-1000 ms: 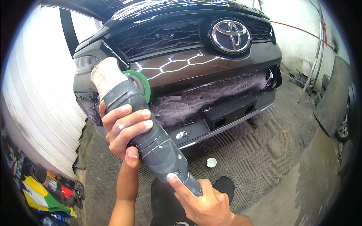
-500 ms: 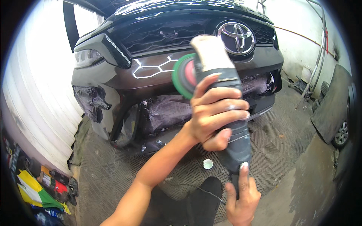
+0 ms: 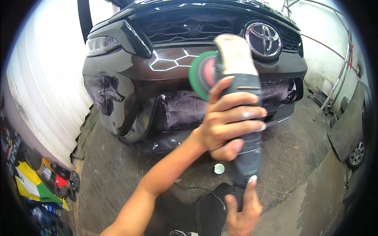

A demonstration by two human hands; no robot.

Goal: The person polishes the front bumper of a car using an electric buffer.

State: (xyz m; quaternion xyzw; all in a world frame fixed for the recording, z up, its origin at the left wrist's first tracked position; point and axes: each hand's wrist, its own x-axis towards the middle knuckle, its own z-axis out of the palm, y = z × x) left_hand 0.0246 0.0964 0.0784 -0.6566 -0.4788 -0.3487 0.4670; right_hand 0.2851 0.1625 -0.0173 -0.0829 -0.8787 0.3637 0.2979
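My left hand (image 3: 232,122) is wrapped round the dark body of a polisher (image 3: 250,86) with a pale cover on its head. Lower down, my right hand (image 3: 243,216) is closed about the tool's narrow tail end, index finger stretched along it and thumb on the other side. The green-rimmed round pad (image 3: 195,76) faces left, in front of the glossy dark car bumper (image 3: 173,74). Whether pad and paint touch, I cannot tell. Film and tape cover the bumper's lower opening (image 3: 185,108) and the left corner recess (image 3: 102,92).
A small white cup (image 3: 219,168) stands on the ridged floor (image 3: 283,169) below the bumper. Cloths and bottles (image 3: 35,183) lie at the lower left by a white corrugated wall (image 3: 43,90). At right are a metal frame (image 3: 334,82), a dark panel (image 3: 348,122) and a wheel (image 3: 356,154).
My view has shifted, so the car sits further right in the picture. Both hands still hold the polisher; its tail end and my right hand have swung slightly left.
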